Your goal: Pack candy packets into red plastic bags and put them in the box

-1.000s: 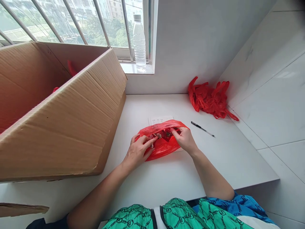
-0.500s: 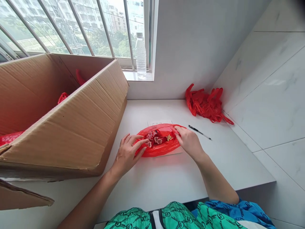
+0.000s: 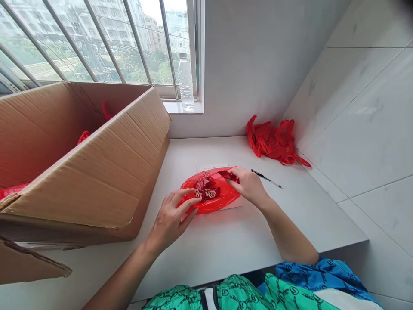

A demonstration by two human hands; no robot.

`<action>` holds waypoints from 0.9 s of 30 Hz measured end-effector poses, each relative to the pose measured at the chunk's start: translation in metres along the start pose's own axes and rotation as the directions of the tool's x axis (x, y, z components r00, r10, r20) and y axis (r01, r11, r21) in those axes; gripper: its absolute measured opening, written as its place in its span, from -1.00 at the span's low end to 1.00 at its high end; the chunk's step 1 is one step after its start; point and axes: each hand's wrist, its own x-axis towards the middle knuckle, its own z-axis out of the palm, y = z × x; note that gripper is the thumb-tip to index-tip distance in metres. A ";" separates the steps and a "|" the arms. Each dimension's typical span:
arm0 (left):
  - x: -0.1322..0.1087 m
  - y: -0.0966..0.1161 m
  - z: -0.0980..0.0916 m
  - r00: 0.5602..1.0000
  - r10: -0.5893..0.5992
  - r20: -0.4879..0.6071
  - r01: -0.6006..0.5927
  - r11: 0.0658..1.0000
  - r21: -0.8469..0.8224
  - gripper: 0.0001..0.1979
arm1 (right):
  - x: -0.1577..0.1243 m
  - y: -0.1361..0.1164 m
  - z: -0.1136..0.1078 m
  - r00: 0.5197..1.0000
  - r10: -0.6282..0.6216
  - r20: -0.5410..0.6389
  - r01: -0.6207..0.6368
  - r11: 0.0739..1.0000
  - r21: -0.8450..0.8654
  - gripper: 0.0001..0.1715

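A red plastic bag lies spread open on the white counter, with several small dark-red wrapped packets with pale printing on it. My left hand rests at the bag's left side, fingers spread and fingertips beside the nearest packet. At the bag's right end, my right hand has thumb and fingers closed around a dark-red packet, partly hidden by the fingers. Printed paper shows from under the bag. Just right of my right hand lies a black-and-clear pen.
A large open cardboard box with red bags inside stands on the left. A heap of red plastic bags lies by the wall at the back right. A clear water bottle stands on the windowsill. The counter's front edge is near my body.
My right hand has closed on the packet at the bag's right end and shifted it slightly up. My left hand stays by the left side. The camera view has shifted slightly.
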 end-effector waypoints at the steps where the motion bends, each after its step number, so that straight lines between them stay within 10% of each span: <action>1: 0.004 0.002 0.000 1.000 -0.018 -0.002 0.018 0.999 -0.039 -0.71 | -0.001 -0.002 -0.002 1.000 0.011 -0.022 -0.007 0.980 0.198 -0.81; 4: 0.022 0.012 0.004 0.993 -0.113 0.023 0.115 0.971 -0.210 -0.76 | -0.004 -0.016 0.001 0.998 0.012 0.066 -0.059 0.635 0.770 -0.62; 8: 0.046 0.019 0.016 0.956 -0.276 0.095 0.291 0.879 -0.377 -0.78 | -0.007 -0.039 0.018 0.990 -0.026 0.135 -0.125 0.244 0.962 -0.56; 15: 0.051 0.008 0.028 0.910 -0.375 0.178 0.383 0.595 -0.706 -0.75 | -0.009 -0.044 0.044 0.979 0.112 0.168 -0.183 0.132 0.974 -0.60; 27: 0.039 -0.005 0.036 0.916 -0.396 0.065 0.335 0.666 -0.666 -0.68 | -0.015 -0.034 0.033 0.955 0.012 0.297 -0.291 0.239 0.926 -0.60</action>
